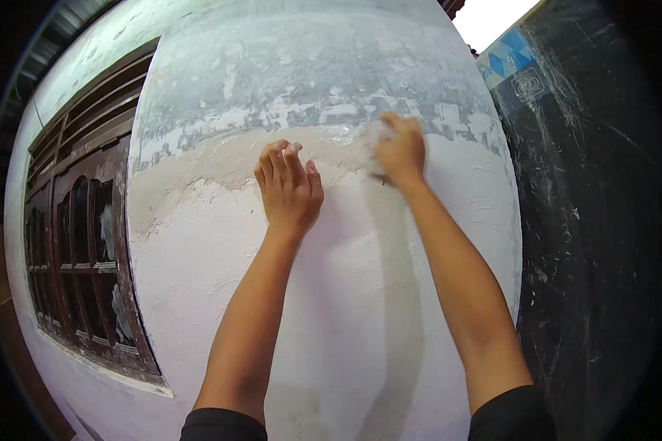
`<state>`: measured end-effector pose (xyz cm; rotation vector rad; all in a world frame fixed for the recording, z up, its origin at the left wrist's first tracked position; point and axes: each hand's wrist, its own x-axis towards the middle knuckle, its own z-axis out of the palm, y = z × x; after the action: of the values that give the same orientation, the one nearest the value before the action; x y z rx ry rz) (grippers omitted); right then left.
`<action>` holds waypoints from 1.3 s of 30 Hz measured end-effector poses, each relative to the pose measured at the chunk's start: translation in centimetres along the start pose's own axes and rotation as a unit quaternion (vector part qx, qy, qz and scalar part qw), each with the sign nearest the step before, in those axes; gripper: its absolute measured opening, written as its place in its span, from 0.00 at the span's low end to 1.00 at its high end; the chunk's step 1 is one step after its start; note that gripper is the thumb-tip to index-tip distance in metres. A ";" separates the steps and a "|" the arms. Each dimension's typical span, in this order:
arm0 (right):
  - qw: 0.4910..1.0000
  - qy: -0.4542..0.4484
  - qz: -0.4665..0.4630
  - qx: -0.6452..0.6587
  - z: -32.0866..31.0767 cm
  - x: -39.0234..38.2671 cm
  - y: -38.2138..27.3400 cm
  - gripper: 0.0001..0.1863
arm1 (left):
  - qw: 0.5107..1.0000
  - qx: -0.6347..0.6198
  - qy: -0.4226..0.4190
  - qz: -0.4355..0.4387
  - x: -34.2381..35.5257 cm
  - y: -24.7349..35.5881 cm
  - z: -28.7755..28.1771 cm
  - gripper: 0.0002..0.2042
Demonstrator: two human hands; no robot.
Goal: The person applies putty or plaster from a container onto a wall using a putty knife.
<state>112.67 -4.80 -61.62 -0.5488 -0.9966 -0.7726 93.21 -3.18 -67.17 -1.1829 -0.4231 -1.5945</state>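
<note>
Before me stands a wall point(331, 264) with smooth white filler below, a damp beige band across the middle and scuffed grey-blue paint above. My right hand point(403, 153) is at the beige band, smeared by motion. Its fingers close round a flat, pale scraper-like piece point(371, 144) pressed near the wall; its exact shape is blurred. My left hand point(290, 189) is raised beside it at the band's lower edge, fingers bent but apart, white smears on the fingertips. Nothing shows in it.
On the left, a dark brown wooden window point(88, 257) with louvres and smudged panes is set into the wall. To the right, a dark panel point(588, 220) with white splashes and a blue patterned patch point(511, 62) stands beside the wall's edge.
</note>
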 end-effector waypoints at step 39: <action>0.996 -0.072 -0.048 -0.005 2.2 0.6 -2.2 0.19 | 1.000 0.002 -0.022 -0.008 0.0 0.1 -0.1 0.17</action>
<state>109.93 -4.78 -59.89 -0.5741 -1.1603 -0.8325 93.30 -3.26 -67.25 -1.2163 -0.4652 -1.5827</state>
